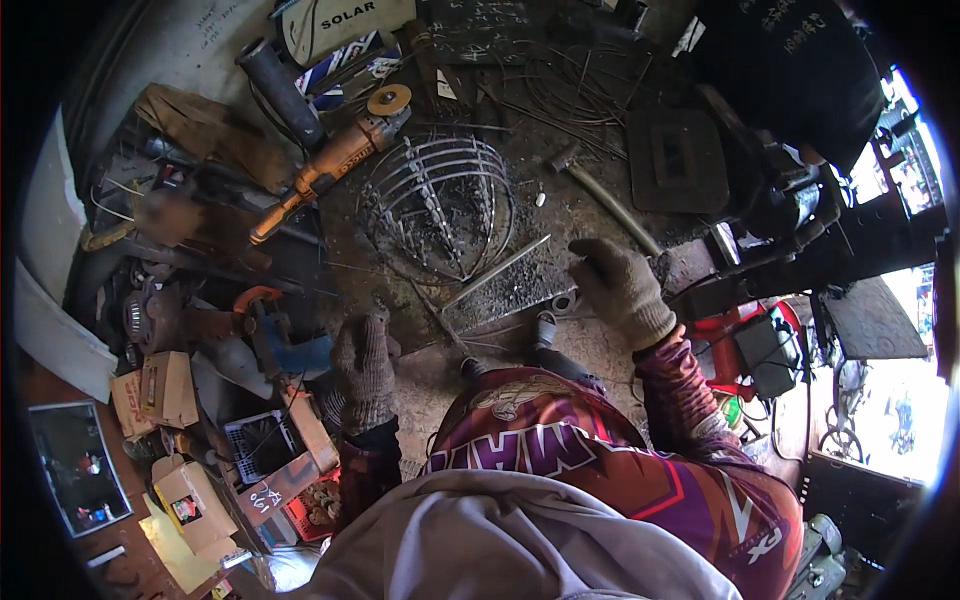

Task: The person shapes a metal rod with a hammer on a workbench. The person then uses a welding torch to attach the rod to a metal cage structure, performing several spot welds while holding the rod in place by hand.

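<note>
My left hand (pixel 364 365), in a grey knit work glove, hangs left of the bench's near edge. Its fingers are loosely bent, and I see nothing in them. In a matching glove, my right hand (pixel 622 292) is raised over the near right of the bench, fingers apart and partly curled, holding nothing. Between and beyond the hands lies a round, cage-like frame of bent metal rods (pixel 430 190) with rough strips across it. A thin straight metal rod (pixel 497 270) rests nearer me. A hammer (pixel 606 202) lies just beyond my right hand.
An orange angle grinder (pixel 335 165) with a tan disc lies left of the frame. A dark welding shield (pixel 678 160) is at the right rear, near loose wire rods (pixel 575 90). A blue vise (pixel 290 340) and cardboard boxes (pixel 165 390) crowd the left. A red-and-black machine (pixel 762 350) stands right.
</note>
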Available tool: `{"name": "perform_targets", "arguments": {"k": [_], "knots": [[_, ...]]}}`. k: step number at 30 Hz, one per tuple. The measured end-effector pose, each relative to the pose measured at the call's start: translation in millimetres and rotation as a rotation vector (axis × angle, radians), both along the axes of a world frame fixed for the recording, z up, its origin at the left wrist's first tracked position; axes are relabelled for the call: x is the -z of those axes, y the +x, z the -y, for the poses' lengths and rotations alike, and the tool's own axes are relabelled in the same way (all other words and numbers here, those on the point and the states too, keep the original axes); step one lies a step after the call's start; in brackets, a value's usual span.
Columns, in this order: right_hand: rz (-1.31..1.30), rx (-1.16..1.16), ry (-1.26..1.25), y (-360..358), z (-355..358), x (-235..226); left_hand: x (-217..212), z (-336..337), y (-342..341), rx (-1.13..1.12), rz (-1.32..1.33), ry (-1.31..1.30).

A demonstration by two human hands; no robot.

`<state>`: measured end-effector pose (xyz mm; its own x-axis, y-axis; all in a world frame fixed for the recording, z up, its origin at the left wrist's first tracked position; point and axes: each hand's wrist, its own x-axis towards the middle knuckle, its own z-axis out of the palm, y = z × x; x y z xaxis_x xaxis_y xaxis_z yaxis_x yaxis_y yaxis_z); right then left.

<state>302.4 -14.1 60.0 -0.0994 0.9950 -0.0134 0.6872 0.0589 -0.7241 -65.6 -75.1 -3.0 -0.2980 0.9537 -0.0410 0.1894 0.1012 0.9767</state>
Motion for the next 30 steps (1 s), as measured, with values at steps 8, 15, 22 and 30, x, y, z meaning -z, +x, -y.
{"name": "perform_targets", "arguments": {"k": [8,15,22,30], "knots": [[-0.036,0.259,0.129,71.2,-130.0,15.7,11.6,-18.8,42.1,-0.276,0.0,-0.134],[0.358,0.334,-0.054,108.3,-235.6,39.7,47.2,-16.9,33.1,-0.378,-0.303,0.056],[0.495,0.267,-0.14,105.2,-272.3,51.1,33.2,-30.7,65.8,-0.337,-0.627,0.164],[0.379,0.309,-0.113,113.0,-279.1,68.8,31.7,-30.6,70.3,-0.36,-0.586,0.057]]}}
